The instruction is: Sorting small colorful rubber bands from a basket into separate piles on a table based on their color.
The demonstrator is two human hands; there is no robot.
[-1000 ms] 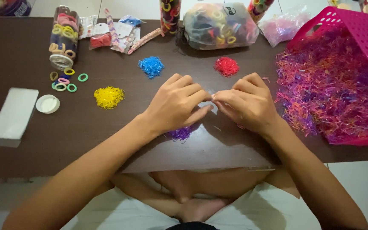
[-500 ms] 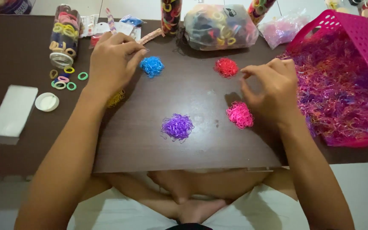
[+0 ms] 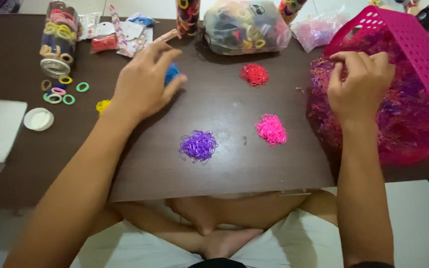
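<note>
Left hand (image 3: 142, 84), grip apart, hovers over the blue band pile (image 3: 172, 73) near the tabletop's (image 3: 224, 164) far edge. Right hand (image 3: 358, 87) pinches mixed bands (image 3: 413, 124) in the pink basket (image 3: 418, 47) at the right edge.

table (image 3: 16, 54) dark brown | basket (image 3: 413, 44) pink, holed | band piles: purple (image 3: 198, 145), pink (image 3: 271, 129), red (image 3: 254, 74), blue (image 3: 171, 73), yellow (image 3: 103, 105) | lid (image 3: 38, 119) white

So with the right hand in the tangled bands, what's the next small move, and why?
Probably pinch out a few same-coloured bands: the right hand rests on the mixed heap in the pink basket, while sorted purple, pink and red piles lie on the table.
</note>
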